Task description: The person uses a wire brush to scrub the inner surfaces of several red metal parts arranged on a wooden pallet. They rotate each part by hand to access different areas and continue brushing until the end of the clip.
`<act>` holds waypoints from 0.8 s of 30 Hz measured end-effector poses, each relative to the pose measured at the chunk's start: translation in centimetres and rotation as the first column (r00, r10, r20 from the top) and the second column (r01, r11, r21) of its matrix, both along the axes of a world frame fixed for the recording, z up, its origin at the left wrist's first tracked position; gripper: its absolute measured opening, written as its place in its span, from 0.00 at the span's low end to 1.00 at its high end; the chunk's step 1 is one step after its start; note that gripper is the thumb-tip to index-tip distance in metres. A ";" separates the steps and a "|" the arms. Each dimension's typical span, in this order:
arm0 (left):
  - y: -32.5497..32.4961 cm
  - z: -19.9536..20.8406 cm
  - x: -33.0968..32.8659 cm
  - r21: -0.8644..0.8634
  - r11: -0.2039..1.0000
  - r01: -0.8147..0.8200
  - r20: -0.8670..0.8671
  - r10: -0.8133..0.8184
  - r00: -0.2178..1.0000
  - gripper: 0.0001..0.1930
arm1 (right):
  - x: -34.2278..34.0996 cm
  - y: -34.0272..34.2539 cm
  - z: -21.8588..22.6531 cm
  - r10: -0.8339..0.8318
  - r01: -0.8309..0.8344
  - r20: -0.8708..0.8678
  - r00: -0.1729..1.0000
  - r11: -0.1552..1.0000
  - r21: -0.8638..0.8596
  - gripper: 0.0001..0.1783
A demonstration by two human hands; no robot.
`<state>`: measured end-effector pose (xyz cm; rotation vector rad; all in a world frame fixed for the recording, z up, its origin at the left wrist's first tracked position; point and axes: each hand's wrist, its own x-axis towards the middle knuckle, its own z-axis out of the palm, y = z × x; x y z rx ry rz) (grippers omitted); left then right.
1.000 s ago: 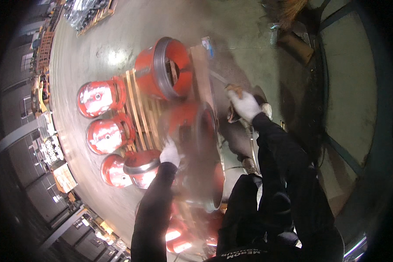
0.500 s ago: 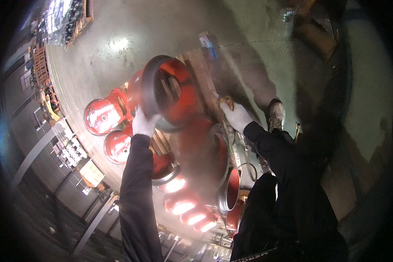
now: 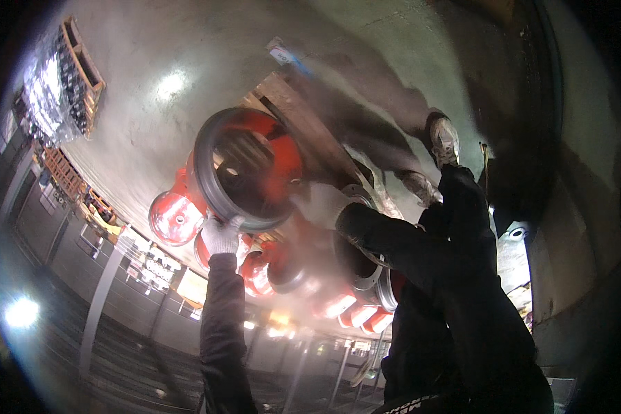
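Observation:
A large hollow red metal casting (image 3: 288,160) with a dark round rim (image 3: 207,169) lies tilted on its side, its opening facing me. My left hand (image 3: 221,236), in a whitish glove, grips the lower edge of that rim. My right hand (image 3: 322,203), gloved too, is at the casting's right side. It is smeared by motion, so its fingers and whether it holds anything cannot be made out. Just beyond my right wrist stands another dark-rimmed casting (image 3: 355,257), partly hidden by my sleeve.
Several more red castings, such as a round-ended one (image 3: 176,217), crowd around on a wooden pallet (image 3: 303,117). A small box (image 3: 283,52) lies on the floor ahead. My shoe (image 3: 444,138) stands right of the pallet. A wrapped pallet load (image 3: 52,96) is at the far left.
My right hand has moved from the pallet's edge back toward the casting's right side. My left hand stays at the rim. The whole view has turned.

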<state>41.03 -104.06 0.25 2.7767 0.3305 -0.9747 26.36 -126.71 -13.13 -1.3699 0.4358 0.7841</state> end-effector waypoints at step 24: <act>-0.7 0.1 -0.1 -0.078 0.995 -0.070 0.012 0.071 0.997 0.23 | -1.0 1.6 1.1 -0.150 0.150 0.005 0.989 0.987 -0.056 0.29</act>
